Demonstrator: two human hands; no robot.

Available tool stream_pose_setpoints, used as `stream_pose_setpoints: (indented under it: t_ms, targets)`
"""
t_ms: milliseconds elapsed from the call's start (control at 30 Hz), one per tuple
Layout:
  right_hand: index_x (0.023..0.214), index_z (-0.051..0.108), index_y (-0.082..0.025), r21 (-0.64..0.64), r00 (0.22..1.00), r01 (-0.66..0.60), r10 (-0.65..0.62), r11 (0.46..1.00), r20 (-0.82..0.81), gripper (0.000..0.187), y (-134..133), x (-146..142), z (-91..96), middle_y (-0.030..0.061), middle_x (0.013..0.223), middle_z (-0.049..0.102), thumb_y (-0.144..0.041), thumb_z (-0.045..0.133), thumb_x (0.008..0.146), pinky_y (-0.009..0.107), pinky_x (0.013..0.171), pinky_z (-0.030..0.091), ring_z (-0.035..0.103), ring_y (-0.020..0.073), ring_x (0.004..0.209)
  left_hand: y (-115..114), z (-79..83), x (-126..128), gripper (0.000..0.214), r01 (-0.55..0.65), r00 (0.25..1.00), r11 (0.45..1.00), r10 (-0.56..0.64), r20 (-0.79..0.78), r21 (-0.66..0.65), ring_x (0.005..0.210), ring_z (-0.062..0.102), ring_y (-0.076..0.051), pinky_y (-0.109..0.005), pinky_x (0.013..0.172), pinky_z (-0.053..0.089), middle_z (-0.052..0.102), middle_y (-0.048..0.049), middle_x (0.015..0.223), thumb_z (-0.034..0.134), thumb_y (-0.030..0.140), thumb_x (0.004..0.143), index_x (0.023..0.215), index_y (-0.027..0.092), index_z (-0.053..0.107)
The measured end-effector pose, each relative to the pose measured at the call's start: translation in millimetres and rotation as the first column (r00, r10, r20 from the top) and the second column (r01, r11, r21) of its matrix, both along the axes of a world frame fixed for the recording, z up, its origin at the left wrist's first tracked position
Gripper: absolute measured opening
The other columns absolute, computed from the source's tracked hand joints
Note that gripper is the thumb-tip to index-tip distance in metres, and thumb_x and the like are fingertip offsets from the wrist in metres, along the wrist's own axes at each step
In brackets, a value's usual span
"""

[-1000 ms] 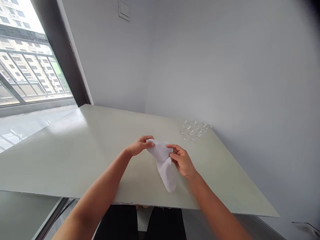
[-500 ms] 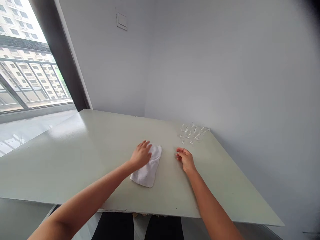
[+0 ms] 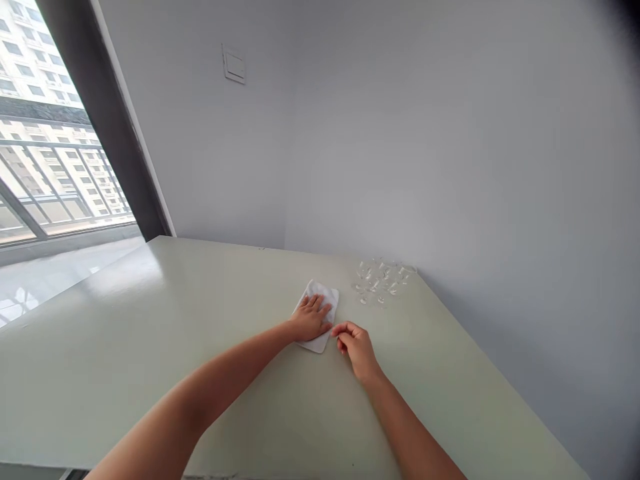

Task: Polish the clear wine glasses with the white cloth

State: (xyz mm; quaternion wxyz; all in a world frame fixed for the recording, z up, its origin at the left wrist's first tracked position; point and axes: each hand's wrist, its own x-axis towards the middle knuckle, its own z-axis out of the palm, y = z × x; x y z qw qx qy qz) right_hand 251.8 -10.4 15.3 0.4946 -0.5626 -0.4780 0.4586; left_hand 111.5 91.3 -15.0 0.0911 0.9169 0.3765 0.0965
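My left hand (image 3: 311, 319) lies flat with spread fingers on a small white cloth (image 3: 317, 345), pressing it against the pale table top (image 3: 240, 293). Parts of the cloth show beyond the fingertips and below the palm. Just right of the cloth is my right hand (image 3: 354, 343), its fingers curled in and the thumb close to the index finger. Nothing shows in its grasp. Its index fingertip is close to the cloth's right edge; whether they touch I cannot tell.
Several small clear glass-like pieces (image 3: 380, 280) stand grouped near the table's far right corner. Grey walls (image 3: 400, 133) rise behind and to the right, with a light switch (image 3: 234, 65). A window with a railing (image 3: 60, 180) is at the left.
My left hand has come down flat on the cloth, and the cloth has shifted right and away from me. My right hand has moved left, closer to the cloth. The view has tilted up slightly.
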Motion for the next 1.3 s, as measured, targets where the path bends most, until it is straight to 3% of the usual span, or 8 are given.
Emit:
stream_pose_setpoints:
  t_ms: [167,300,433,633,800,1000,1167,1300]
  targets:
    - [0.067,0.059,-0.02,0.026,0.94,-0.151,0.135,0.988,0.315,0.021,-7,-13,-9.8,-0.0006,0.062,0.058,-0.019,0.038,0.065,0.025,0.049,0.036,0.049,0.0134,0.052,59,1.2,26,0.065,-0.03,0.999,0.998,0.029,-0.024,-0.058,0.134,0.01,-0.033,-0.053,0.106,0.01,0.019,-0.0138,0.145,0.029,0.055,0.084,0.138,0.019,0.029]
    - [0.067,0.059,-0.021,0.087,0.878,-0.27,0.208,0.959,0.431,0.023,-13,-13,-7.9,0.0015,0.07,0.059,-0.017,0.036,0.069,0.026,0.058,0.039,0.053,0.0157,0.065,106,5.8,15,0.065,-0.138,0.99,0.985,0.133,-0.052,-0.105,0.133,0.01,-0.034,-0.053,0.104,0.009,0.018,-0.0146,0.146,0.029,0.055,0.083,0.138,0.02,0.027]
    - [0.065,0.056,-0.021,0.055,0.871,-0.272,0.222,0.961,0.437,0.023,-14,-11,-6.1,0.0012,0.07,0.058,-0.015,0.034,0.069,0.026,0.057,0.039,0.052,0.0151,0.064,142,11.6,-31,0.065,-0.269,0.962,0.958,0.263,-0.067,-0.101,0.133,0.011,-0.034,-0.052,0.104,0.009,0.018,-0.0165,0.145,0.029,0.053,0.083,0.138,0.018,0.028]
    - [0.063,0.055,-0.022,0.06,0.844,-0.294,0.23,0.954,0.484,0.022,-11,-12,-11.0,0.0008,0.068,0.056,-0.016,0.034,0.068,0.026,0.057,0.039,0.052,0.0159,0.063,162,22.7,-145,0.062,-0.521,0.853,0.851,0.515,-0.09,-0.066,0.133,0.015,-0.032,-0.051,0.102,0.011,0.022,-0.016,0.144,0.03,0.05,0.083,0.136,0.019,0.029]
    - [0.064,0.054,-0.023,0.078,0.833,-0.309,0.23,0.948,0.503,0.021,-8,-10,-20.5,-0.0002,0.067,0.054,-0.016,0.034,0.069,0.027,0.058,0.039,0.05,0.0157,0.061,148,31.0,-252,0.061,-0.71,0.702,0.703,0.701,-0.125,-0.044,0.132,0.017,-0.031,-0.049,0.102,0.013,0.022,-0.0155,0.144,0.03,0.049,0.084,0.136,0.018,0.03]
    - [0.064,0.055,-0.023,0.064,0.829,-0.309,0.235,0.949,0.507,0.02,-7,-10,-23.0,-0.0001,0.066,0.054,-0.017,0.036,0.07,0.028,0.057,0.038,0.048,0.0156,0.058,97,40.4,-361,0.061,-0.871,0.486,0.491,0.854,-0.185,-0.02,0.133,0.013,-0.032,-0.048,0.102,0.014,0.018,-0.0162,0.146,0.029,0.048,0.085,0.137,0.016,0.029]
    - [0.065,0.055,-0.024,0.057,0.833,-0.307,0.239,0.95,0.499,0.019,-10,-9,-22.1,-0.0004,0.065,0.053,-0.019,0.037,0.071,0.027,0.055,0.037,0.047,0.0159,0.056,39,47.0,-428,0.061,-0.952,0.295,0.307,0.921,-0.255,0.006,0.133,0.014,-0.031,-0.044,0.102,0.015,0.019,-0.0137,0.146,0.028,0.049,0.086,0.138,0.016,0.027]
    - [0.066,0.056,-0.024,0.059,0.822,-0.316,0.243,0.947,0.515,0.02,-11,-8,-21.6,-0.0005,0.065,0.055,-0.02,0.038,0.07,0.027,0.056,0.038,0.048,0.0156,0.056,-16,58.2,-461,0.06,-0.981,0.172,0.191,0.94,-0.296,0.036,0.132,0.018,-0.029,-0.04,0.102,0.017,0.02,-0.0109,0.146,0.026,0.05,0.088,0.139,0.017,0.025]
